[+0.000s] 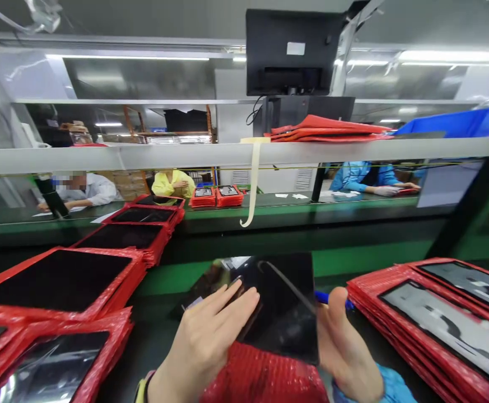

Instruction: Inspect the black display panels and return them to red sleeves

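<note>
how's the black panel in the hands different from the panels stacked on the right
The held panel is bare and tilted up, gripped by the left hand and right hand. The right stack's panels lie flat and untouched, each in a red sleeve. The held one looks darker; the stacked ones show pale reflections. Both are glossy, dark and rectangular.

A panel (286,313) sits dead centre, between the left hand (204,341) and right hand (345,347). Stacks of pouches (59,291) lie left, more pouches (437,324) right. The conveyor belt (353,210) runs behind.
</note>
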Motion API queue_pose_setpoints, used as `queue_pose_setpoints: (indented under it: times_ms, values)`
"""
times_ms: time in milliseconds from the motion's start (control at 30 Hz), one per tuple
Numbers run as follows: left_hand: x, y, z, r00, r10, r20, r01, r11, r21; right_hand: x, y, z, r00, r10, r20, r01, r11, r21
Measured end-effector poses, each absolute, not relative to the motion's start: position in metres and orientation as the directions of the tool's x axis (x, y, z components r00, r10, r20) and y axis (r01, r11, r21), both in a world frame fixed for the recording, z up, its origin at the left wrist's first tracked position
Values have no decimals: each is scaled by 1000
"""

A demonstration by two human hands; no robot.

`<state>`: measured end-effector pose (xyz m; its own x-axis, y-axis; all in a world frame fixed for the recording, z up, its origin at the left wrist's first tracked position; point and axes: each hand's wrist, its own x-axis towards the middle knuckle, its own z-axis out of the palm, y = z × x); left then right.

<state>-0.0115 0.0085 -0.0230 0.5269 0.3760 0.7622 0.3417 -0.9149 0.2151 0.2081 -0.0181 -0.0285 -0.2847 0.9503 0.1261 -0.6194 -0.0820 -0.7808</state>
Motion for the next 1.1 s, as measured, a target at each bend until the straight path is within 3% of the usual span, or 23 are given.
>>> queue_pose_setpoints:
  times_ms: [100, 200, 267, 367, 433, 533, 600, 667, 733, 800, 867, 967, 1100]
  values:
    - [-7, 12, -21, 599, 349, 721, 362, -921, 145, 206, -16, -31, -196, 977, 89, -579, -42, -814]
    - [-2, 4, -17, 607, 299, 736, 282, -947, 152, 198, -16, -30, -166, 975, 150, -582, 26, -813]
    - [2, -5, -16, 541, 310, 782, 182, -951, 251, 192, -17, -31, -192, 962, 193, -598, 41, -800]
    - [8, -18, -14, 494, 435, 753, 68, -882, 466, 187, -18, -37, -206, 955, 215, -619, 43, -784]
    - [10, -24, -14, 375, 542, 752, 68, -825, 560, 188, -18, -42, -185, 959, 215, -622, 55, -781]
    - [8, -25, -12, -60, 638, 767, 196, -746, 636, 194, -19, -47, -115, 969, 218, -615, 103, -782]
    - [0, -19, -11, -236, 670, 704, 317, -631, 708, 200, -23, -46, -70, 977, 202, -599, 121, -792]
    - [-9, -9, -10, -225, 794, 565, 330, -484, 811, 206, -28, -43, -34, 985, 169, -587, 117, -801]
    - [-17, 2, -9, -93, 926, 366, 205, -342, 917, 212, -32, -41, -11, 990, 139, -594, 105, -798]
    - [-18, 10, -7, 9, 972, 234, -13, -234, 972, 215, -33, -42, -15, 993, 116, -616, 82, -784]
    - [-14, 13, -7, -2, 984, 178, -280, -172, 944, 214, -32, -46, -36, 992, 120, -647, 68, -759]
    - [-4, 12, -10, -125, 987, 100, -594, -155, 790, 206, -27, -51, -66, 981, 180, -685, 87, -723]
    - [-2, 9, -14, -318, 943, 97, -649, -292, 703, 191, -27, -43, -104, 963, 250, -663, 120, -739]
